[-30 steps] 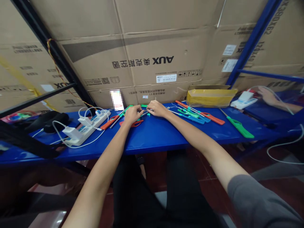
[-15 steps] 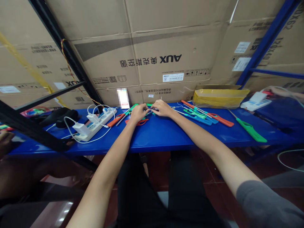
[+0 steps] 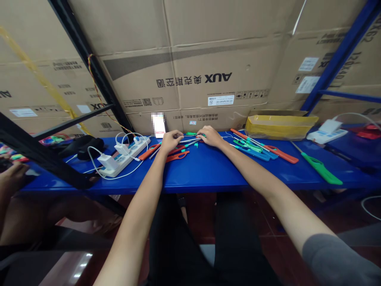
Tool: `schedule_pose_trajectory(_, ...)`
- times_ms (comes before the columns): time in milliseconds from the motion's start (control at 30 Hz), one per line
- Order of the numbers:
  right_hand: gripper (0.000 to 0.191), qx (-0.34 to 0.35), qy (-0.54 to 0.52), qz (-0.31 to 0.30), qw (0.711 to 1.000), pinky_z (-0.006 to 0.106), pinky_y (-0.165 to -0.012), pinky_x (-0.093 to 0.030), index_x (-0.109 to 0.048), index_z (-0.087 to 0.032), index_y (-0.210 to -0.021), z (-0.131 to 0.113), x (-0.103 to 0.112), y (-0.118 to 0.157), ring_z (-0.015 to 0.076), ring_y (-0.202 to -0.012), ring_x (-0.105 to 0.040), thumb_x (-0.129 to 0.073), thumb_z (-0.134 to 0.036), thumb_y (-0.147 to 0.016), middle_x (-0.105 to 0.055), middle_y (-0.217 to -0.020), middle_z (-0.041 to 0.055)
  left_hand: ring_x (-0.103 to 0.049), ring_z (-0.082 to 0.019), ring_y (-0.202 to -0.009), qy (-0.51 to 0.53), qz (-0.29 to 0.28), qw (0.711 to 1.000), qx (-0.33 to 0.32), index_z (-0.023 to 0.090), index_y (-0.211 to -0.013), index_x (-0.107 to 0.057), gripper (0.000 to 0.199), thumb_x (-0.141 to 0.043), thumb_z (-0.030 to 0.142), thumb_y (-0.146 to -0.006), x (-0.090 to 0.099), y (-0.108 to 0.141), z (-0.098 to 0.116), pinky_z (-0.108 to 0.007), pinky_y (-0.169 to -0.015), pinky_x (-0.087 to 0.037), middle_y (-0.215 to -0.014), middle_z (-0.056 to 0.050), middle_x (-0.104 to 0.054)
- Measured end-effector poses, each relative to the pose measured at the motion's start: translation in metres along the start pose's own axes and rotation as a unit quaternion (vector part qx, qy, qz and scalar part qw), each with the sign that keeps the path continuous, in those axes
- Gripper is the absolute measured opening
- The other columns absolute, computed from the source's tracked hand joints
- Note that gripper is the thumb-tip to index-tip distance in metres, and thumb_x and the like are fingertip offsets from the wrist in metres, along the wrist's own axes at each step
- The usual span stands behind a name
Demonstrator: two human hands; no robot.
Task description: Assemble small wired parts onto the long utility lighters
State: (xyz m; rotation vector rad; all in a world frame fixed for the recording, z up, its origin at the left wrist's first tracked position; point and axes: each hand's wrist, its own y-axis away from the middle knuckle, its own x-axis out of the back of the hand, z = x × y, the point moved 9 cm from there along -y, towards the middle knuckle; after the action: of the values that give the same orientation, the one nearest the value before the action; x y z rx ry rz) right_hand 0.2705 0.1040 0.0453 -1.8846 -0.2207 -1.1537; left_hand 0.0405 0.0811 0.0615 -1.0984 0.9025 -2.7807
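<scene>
Left hand [image 3: 171, 142]: narrow grip, fingers curled on a thin metal rod [image 3: 188, 140], near the back edge of the blue bench [image 3: 208, 174].
Right hand [image 3: 210, 136]: also narrow, fingertips at the rod's other end, just beside a small green plastic piece [image 3: 192, 134].
Lying nearby: orange long-nosed lighter [image 3: 149, 151], red lighter body [image 3: 177, 156].
Bench's left end: a co-worker's hand [image 3: 12, 174].

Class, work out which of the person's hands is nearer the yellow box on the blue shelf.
Right hand: nearer, left of the yellow box. Left hand: farther left.
</scene>
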Motion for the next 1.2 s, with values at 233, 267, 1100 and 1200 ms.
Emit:
schedule_pose_trajectory(233,0.021,-0.029,-0.015,0.011,0.999,0.048,-0.107,-0.051,-0.088,-0.023,-0.115,0.013,0.001,0.001,0.0334,-0.109,-0.068,-0.069,-0.032,-0.112,-0.082,-0.112,0.0141,-0.081,-0.026,-0.091,0.064,0.005,0.998,0.024,0.020,-0.112,-0.090,0.025,-0.079,0.035,-0.095,0.001,-0.002,-0.017,-0.037,-0.086,-0.066,-0.100,-0.010,-0.089)
schedule_pose_trajectory(267,0.021,-0.033,-0.015,0.010,0.999,0.048,-0.107,-0.051,-0.088,-0.023,-0.115,0.015,0.000,0.001,0.0331,-0.109,-0.068,-0.069,-0.032,-0.113,-0.082,-0.111,0.0142,-0.081,-0.026,-0.090,0.070,0.004,0.997,0.026,0.020,-0.114,-0.090,0.027,-0.079,0.036,-0.095,0.001,-0.002,-0.018,-0.037,-0.086,-0.066,-0.100,-0.009,-0.089)
schedule_pose_trajectory(1100,0.022,-0.075,-0.021,0.011,0.997,0.046,-0.107,-0.053,-0.091,-0.023,-0.118,0.030,0.004,0.003,0.0323,-0.109,-0.068,-0.072,-0.031,-0.111,-0.079,-0.111,0.0134,-0.081,-0.028,-0.088,0.097,0.044,0.994,0.012,0.021,-0.095,-0.089,0.020,-0.088,0.040,-0.089,0.013,-0.001,-0.022,-0.039,-0.086,-0.063,-0.091,-0.008,-0.087)
schedule_pose_trajectory(1200,0.021,-0.075,-0.021,0.007,0.997,0.046,-0.107,-0.052,-0.091,-0.023,-0.117,0.030,0.003,0.003,0.0321,-0.109,-0.068,-0.072,-0.030,-0.110,-0.080,-0.111,0.0133,-0.079,-0.027,-0.088,0.094,0.047,0.994,0.007,0.021,-0.094,-0.088,0.019,-0.086,0.038,-0.088,0.012,-0.002,-0.024,-0.038,-0.085,-0.062,-0.092,-0.008,-0.087)
